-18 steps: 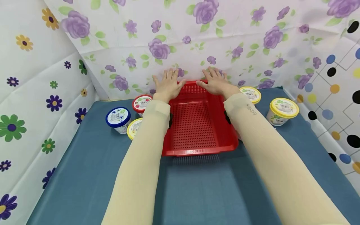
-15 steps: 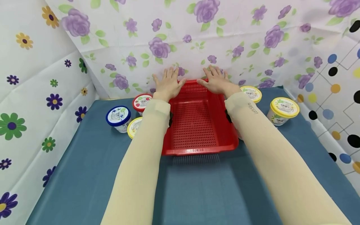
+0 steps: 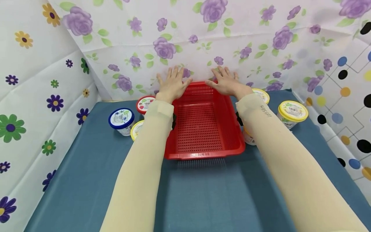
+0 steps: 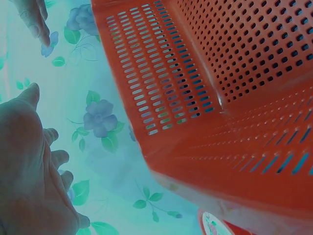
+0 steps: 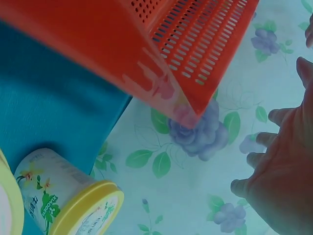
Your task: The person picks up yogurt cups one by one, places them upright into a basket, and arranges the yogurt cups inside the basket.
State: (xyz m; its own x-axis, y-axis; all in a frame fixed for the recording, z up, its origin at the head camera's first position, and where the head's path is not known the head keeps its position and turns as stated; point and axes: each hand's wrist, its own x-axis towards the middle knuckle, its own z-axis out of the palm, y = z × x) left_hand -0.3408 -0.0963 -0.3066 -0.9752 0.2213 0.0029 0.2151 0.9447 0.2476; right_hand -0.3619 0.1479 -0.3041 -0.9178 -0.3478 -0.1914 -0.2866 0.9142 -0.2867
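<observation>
A red perforated plastic basket stands at the back middle, between the two forearms. My left hand, fingers spread and straight, is at its back left corner in the head view. My right hand is likewise spread at the back right corner. Neither hand holds anything. In the left wrist view a gap shows between the left hand and the basket's wall. The right wrist view shows the right hand apart from the basket's corner too.
Left of the basket stand a blue-lidded tub, a red-lidded tub and a yellow-lidded tub, partly behind the sleeve. More yellow-lidded tubs stand on the right. A flowered cloth wall rises behind the blue tabletop.
My right hand and forearm have shifted a little to the right, showing more of a tub beside the basket. The left hand stays near its place; the basket has hardly moved.
</observation>
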